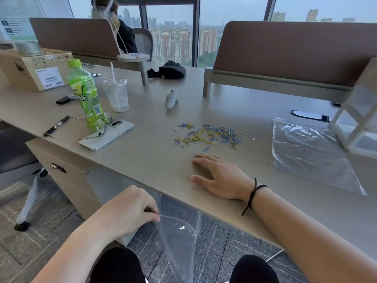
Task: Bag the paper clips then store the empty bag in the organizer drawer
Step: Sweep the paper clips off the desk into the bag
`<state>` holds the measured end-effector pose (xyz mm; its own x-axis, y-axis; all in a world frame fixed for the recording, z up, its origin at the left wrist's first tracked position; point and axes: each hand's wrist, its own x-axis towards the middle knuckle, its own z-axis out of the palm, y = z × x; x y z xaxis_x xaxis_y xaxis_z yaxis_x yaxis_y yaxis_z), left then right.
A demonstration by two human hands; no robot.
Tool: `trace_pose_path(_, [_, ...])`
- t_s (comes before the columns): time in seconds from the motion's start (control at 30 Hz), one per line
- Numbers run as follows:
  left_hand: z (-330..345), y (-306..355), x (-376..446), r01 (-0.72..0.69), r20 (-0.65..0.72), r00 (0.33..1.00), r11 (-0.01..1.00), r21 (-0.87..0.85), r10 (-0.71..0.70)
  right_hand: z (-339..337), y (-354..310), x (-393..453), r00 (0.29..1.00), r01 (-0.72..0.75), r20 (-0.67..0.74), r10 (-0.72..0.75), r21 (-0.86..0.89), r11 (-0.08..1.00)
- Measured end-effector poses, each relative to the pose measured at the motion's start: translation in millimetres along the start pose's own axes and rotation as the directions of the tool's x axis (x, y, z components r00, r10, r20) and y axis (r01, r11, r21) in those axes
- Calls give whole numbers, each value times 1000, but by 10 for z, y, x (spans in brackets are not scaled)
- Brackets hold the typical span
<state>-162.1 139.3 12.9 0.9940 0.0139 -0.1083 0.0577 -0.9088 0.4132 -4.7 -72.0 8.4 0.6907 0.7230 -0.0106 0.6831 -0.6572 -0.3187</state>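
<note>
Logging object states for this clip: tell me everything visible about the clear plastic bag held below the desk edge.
The clear plastic bag is thin, glossy and see-through, the floor showing through it. It hangs below the front edge of the grey desk, over the person's lap, tapering downward. Its mouth is pulled open into a curved rim. The left hand pinches that rim at one side. A few small glints show inside; what they are cannot be told. The right hand does not touch it.

Blue, yellow and silver paper clips (208, 135) on a beige desk (155, 156), beside a green bottle (85, 92).
</note>
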Motion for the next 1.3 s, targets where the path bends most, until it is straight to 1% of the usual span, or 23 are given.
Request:
trace_pose_path(0.13, [-4,1,-8,-3,-17,1000,1000,4,3,106,-218,-90,987,159,32,-160,31,987])
trace_pose_path(0.23, [-12,-25,-18,8,-21,1000,1000,5,-8,196,-377,-189,958,279,33,-284,102,955])
trace_pose_path(0.33, [-13,-41,-5,4,-15,1000,1000,10,-4,209,-535,-262,943,309,49,-331,245,919])
trace_pose_path(0.4, [-15,-31,5,-6,-13,1000,1000,28,7,207,-622,-276,948,249,74,-310,432,866])
trace_pose_path(0.43, [-18,-20,4,-14,-13,1000,999,38,14,211,-641,-272,954,183,96,-284,566,804])
trace_pose_path(0.47, [-21,-7,2,-24,-15,1000,999,42,25,207,-658,-263,959,100,119,-257,707,700])
trace_pose_path(0.5, [-23,6,-4,-35,-17,999,999,39,36,206,-650,-240,963,16,139,-230,824,566])
trace_pose_path(0.53, [-26,13,-10,-47,-22,999,998,32,47,195,-639,-212,969,-54,149,-195,904,425])
trace_pose_path(0.57, [-28,18,-18,-52,-28,998,998,24,52,188,-605,-175,978,-98,147,-147,949,298])
trace_pose_path(0.6, [-27,17,-23,-51,-35,998,999,17,52,167,-566,-139,987,-117,137,-88,973,197])
trace_pose_path(0.63, [-26,13,-30,-49,-41,998,999,9,49,146,-510,-104,992,-119,123,-24,983,136])
trace_pose_path(0.67, [-24,8,-34,-48,-44,998,999,3,48,119,-451,-80,994,-108,104,35,988,112])
trace_pose_path(0.73, [-24,-3,-44,-43,-45,998,999,-4,43,80,-354,-59,993,-62,46,111,988,145])
trace_pose_path(0.77, [-27,-6,-48,-37,-41,998,999,-3,37,72,-313,-54,992,-40,16,128,980,195])
trace_pose_path(0.9, [-29,-18,-55,-9,-40,999,1000,-10,9,89,-287,-19,988,2,-78,134,872,489])
trace_pose_path(0.97, [-24,-21,-57,8,-48,999,1000,-29,-9,105,-266,25,983,4,-129,132,730,684])
trace_pose_path(1.03, [-19,-23,-50,15,-48,999,999,-35,-17,105,-186,116,973,-9,-196,118,482,876])
trace_pose_path(1.07, [-18,-22,-45,13,-44,999,999,-32,-15,88,-131,176,967,-24,-230,109,344,939])
trace_pose_path(1.1, [-24,-25,-40,10,-40,999,1000,-29,-12,70,-53,251,958,-47,-266,107,222,974])
trace_pose_path(1.13, [-27,-28,-37,10,-38,999,1000,-28,-11,54,32,338,947,-83,-297,121,138,987])
trace_pose_path(1.17, [-35,-33,-36,12,-37,999,1000,-28,-13,31,131,431,934,-140,-318,162,92,986])
trace_pose_path(1.23, [-49,-44,-40,22,-35,999,999,-29,-23,-32,364,614,884,-294,-359,298,68,953])
trace_pose_path(1.3, [-64,-60,-35,33,-44,998,999,-31,-34,-118,608,734,811,-449,-367,456,111,887])
